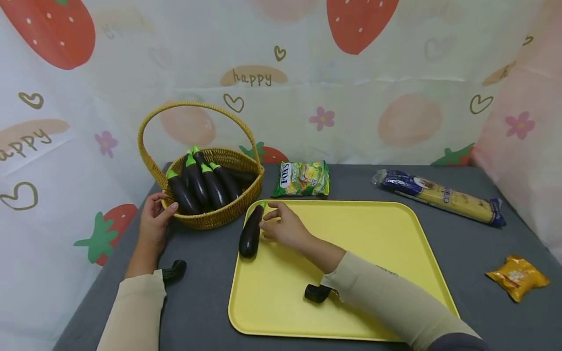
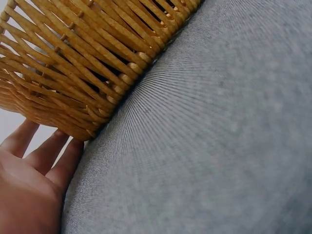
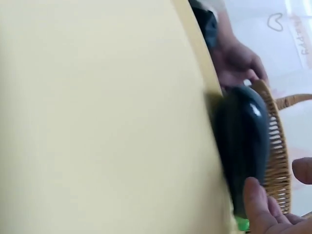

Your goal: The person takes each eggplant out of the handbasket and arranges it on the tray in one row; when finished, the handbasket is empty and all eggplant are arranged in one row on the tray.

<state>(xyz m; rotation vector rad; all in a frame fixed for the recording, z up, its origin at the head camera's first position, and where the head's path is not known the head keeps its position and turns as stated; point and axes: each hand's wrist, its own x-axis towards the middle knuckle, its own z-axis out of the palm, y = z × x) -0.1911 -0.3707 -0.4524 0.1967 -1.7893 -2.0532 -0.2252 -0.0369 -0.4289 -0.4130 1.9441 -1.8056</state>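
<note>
A wicker basket (image 1: 219, 217) with a tall handle stands at the back left, holding several dark eggplants (image 1: 195, 183) with green stems. My left hand (image 1: 154, 219) grips its left side, thumb at the rim and fingers against the outer weave (image 2: 97, 63). One more eggplant (image 1: 251, 234) lies along the left edge of a yellow tray (image 1: 342, 329), its green stem end pointing away. Right beside it is my right hand (image 1: 285, 226), fingers loosely spread. In the right wrist view a fingertip overlaps the eggplant (image 3: 241, 141); whether it touches, I cannot tell.
Behind the tray sits a green FOX'S candy bag (image 1: 304, 179). A long pack of pasta (image 1: 441, 195) lies at the back right, and a small orange packet (image 1: 518, 278) is at the right. Everything stands on a dark grey table (image 1: 197, 302) before a printed curtain (image 1: 351, 97).
</note>
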